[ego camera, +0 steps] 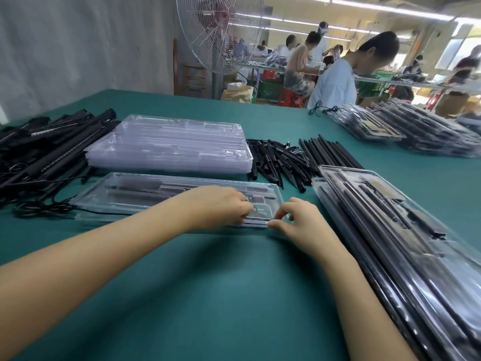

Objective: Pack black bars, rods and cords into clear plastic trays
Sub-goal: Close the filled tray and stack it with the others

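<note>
Left hand [218,204], right hand [302,222] pinch tray [125,201] lying left-right.

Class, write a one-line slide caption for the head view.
Left hand and right hand pinch the near edge of a clear plastic tray.

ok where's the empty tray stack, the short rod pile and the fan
empty tray stack [169,143], head view, top tray
short rod pile [276,160], head view, pile's middle
fan [218,35], head view, wire guard

No legible txt, labels, brands or nos. anywhere — trays, bars, bg all too blurry.
</note>
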